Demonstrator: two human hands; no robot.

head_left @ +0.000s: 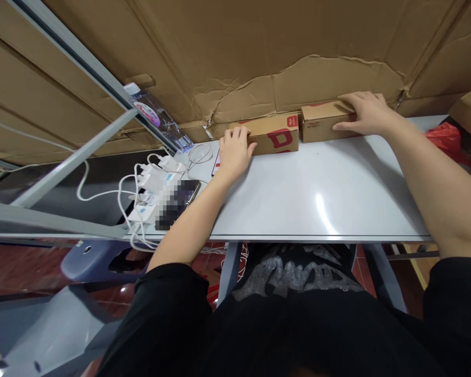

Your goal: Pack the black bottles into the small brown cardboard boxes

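Observation:
Two long brown cardboard boxes lie end to end at the back of the white table, a narrow gap between them. The left cardboard box [274,137] has red markings; the right cardboard box [321,123] shows small print on its front. My left hand [235,152] grips the left end of the first one, fingers over the top and thumb at the front. Around the right part of the other, my right hand [367,113] has its thumb on the front and fingers over the top. A phone edge [216,163] shows beside my left hand.
On the left of the table [298,204] are a white power strip [144,207] with plugs and cables, a dark phone [180,201], and a water bottle [160,118] leaning by a metal frame [78,146]. A red plastic bag [449,141] lies at the right. Cardboard stands behind.

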